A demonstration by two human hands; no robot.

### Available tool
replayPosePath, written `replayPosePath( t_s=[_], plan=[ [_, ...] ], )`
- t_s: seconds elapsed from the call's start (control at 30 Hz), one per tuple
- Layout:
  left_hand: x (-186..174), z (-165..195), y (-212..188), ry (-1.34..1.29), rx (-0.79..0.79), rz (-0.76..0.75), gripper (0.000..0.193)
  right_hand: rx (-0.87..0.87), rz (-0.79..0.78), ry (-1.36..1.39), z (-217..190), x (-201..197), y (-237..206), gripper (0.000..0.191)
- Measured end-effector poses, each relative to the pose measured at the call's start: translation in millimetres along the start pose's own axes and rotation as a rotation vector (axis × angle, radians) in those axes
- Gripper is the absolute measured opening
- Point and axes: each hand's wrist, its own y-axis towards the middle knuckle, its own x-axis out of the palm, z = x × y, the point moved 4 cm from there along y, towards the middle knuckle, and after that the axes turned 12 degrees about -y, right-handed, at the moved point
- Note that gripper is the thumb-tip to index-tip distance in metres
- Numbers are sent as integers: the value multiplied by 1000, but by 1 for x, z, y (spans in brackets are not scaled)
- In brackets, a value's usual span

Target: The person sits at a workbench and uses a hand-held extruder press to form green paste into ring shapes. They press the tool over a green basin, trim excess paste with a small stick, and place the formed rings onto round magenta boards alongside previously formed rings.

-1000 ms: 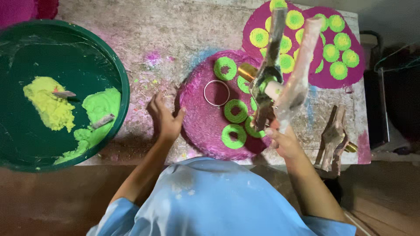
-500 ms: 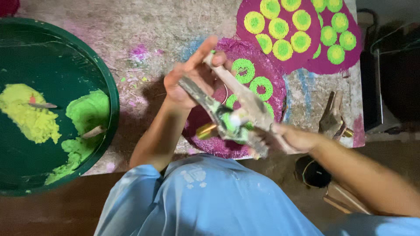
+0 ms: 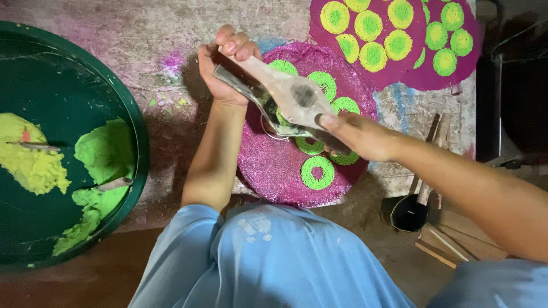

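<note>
Both hands have come up and closer to the lens since half a second ago, and the pale scoop-shaped tool (image 3: 297, 98) now lies flatter across the magenta mat (image 3: 274, 171). My left hand (image 3: 224, 67) is curled shut around the far end of the tool, fingers over the top. My right hand (image 3: 359, 136) pinches the near end, closed on it, forefinger laid along the edge.

I judge the tool stiff and light, smeared with green paste, so likely slick at the bowl; the dry ends where I already hold it look like the safest grip. A metal ring (image 3: 274, 126) sits just under it on the mat, partly hidden.

The green rings (image 3: 318, 173) of paste on the mat look soft and easily smudged, and lie just below my right wrist. Room is tight there. To the left, the green basin (image 3: 134, 122) with yellow and green paste stands apart from the mat, with bare stained floor (image 3: 142, 40) between. A second mat (image 3: 451, 77) of discs lies beyond, touching the first.
</note>
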Motion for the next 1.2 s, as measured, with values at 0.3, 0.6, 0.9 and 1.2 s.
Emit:
replayPosePath(
  t_s=[0.3, 0.6, 0.9, 1.2],
  plan=[
    [-20, -25, -7, -68, 58, 139, 31, 157, 54, -82, 0, -8, -14, 80],
    [-6, -12, 29, 67, -71, 59, 25, 29, 302, -47, -15, -8, -2, 61],
    [12, -5, 0, 121, -15, 110, 31, 4, 157, -36, 5, 19, 12, 76],
    [-13, -27, -44, 1186, -295, 560, 69, 68, 365, 11, 102, -11, -65, 83]
  ],
)
